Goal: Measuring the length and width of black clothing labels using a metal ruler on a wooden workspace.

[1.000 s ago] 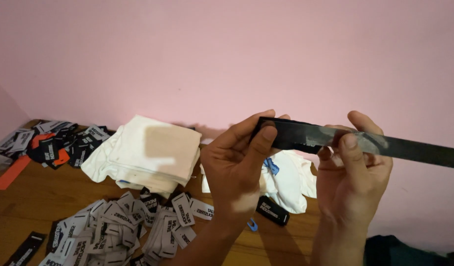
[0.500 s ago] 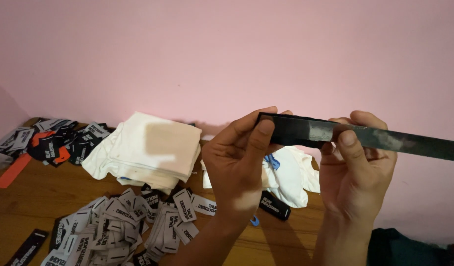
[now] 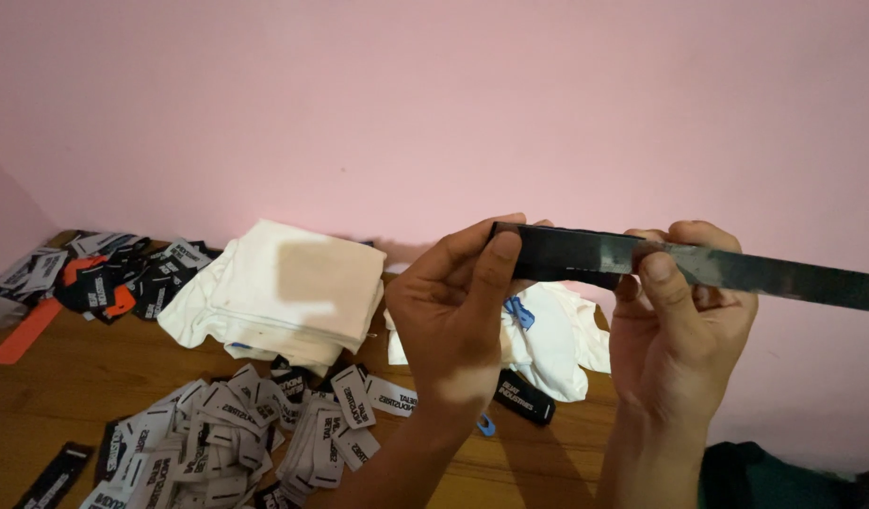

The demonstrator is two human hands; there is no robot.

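The left hand pinches the near end of a long black strip, thumb on its front face and fingers curled behind, mostly hidden. The right hand clamps the same strip a little farther along, thumb pressed on the front, fingertips wrapped over the top edge. The strip is held up in front of the pink wall, above the table; it runs right and is cut off by the picture's edge, so its full length cannot be told.

Two hands, one strip. Below lies one stack of folded white cloth on the wooden table, and a second crumpled white cloth partly hidden behind the hands. A heap of white labels, too many to count, sits at the front; a smaller pile of black and orange labels lies at far left. One black label lies apart beside the left wrist.
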